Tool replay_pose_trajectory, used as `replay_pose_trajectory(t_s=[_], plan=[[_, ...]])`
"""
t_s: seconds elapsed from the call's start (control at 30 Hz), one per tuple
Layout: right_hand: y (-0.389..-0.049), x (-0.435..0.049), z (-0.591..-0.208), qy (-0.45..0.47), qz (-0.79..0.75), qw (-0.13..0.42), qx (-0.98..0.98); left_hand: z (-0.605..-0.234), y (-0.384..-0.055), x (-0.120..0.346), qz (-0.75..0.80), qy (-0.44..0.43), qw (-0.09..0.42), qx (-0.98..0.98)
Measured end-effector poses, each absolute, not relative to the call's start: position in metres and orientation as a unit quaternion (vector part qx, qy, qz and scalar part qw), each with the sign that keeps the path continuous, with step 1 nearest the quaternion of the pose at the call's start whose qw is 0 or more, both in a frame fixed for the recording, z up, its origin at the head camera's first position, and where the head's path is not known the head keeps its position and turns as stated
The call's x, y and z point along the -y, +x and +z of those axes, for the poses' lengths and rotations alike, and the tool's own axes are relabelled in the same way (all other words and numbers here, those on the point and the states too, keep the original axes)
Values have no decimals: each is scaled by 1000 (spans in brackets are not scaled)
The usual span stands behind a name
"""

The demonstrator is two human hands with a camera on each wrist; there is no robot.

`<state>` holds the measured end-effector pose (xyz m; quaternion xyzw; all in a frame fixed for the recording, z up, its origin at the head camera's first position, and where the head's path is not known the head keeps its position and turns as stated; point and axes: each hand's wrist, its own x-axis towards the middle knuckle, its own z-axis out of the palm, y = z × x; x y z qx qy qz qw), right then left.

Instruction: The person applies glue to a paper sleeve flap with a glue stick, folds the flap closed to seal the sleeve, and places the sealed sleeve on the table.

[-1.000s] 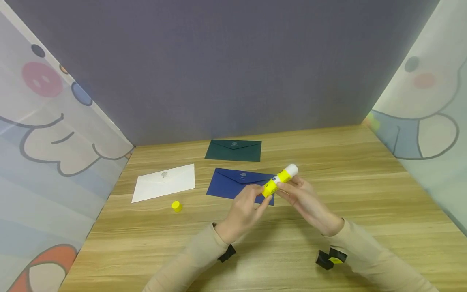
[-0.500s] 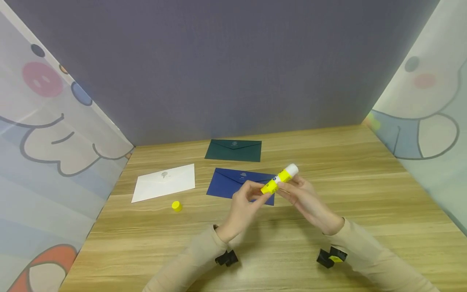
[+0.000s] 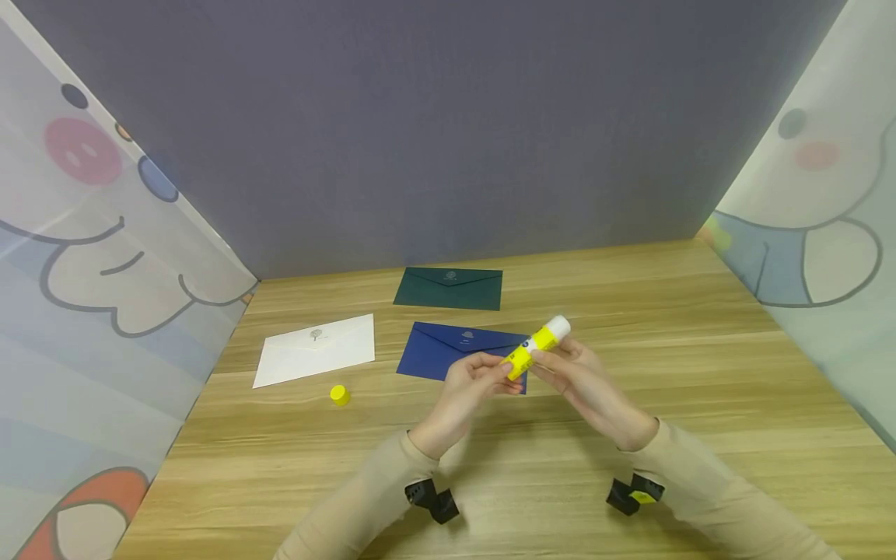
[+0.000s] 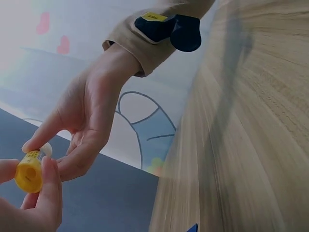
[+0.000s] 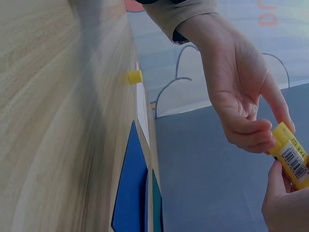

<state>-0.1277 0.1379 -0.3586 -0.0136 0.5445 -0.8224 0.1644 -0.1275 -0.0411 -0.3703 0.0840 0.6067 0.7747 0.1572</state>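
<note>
An uncapped glue stick (image 3: 537,347), yellow with a white top end, is held tilted above the blue envelope (image 3: 437,350). My left hand (image 3: 465,399) pinches its yellow base between thumb and fingers. Around its middle, the fingers of my right hand (image 3: 591,393) grip the barrel. A printed barcode shows on the glue stick (image 5: 293,157) in the right wrist view. The yellow cap (image 3: 340,395) stands on the table at the left, apart from both hands. My hands and the glue stick cover part of the blue envelope's right side.
A white envelope (image 3: 315,354) lies on the wooden table (image 3: 700,350) behind the cap. Farther back is a dark green envelope (image 3: 448,289), near the grey back panel (image 3: 448,132). Printed cartoon panels (image 3: 77,257) flank the table on both sides.
My left fingers have loosened and re-gripped the glue stick's base, and the left wrist has turned. The right hand holds its place; the cap and envelopes stay put.
</note>
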Motion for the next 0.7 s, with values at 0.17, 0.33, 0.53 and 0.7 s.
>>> replay_pose_trajectory(t_s=[0.17,0.33,0.53,0.7], plan=[[-127,-137,-360,-12,-821,163,-547,-370,-125,42,757,103,129,-632],[-127,-136,-359,-8,-823,161,-545,-369,-121,42,733,127,91,-662],[-126,-135,-359,-6,-826,160,-540,-354,-111,39,696,150,43,-701],[-127,-135,-360,-6,-828,160,-537,-347,-106,37,647,153,-1,-747]])
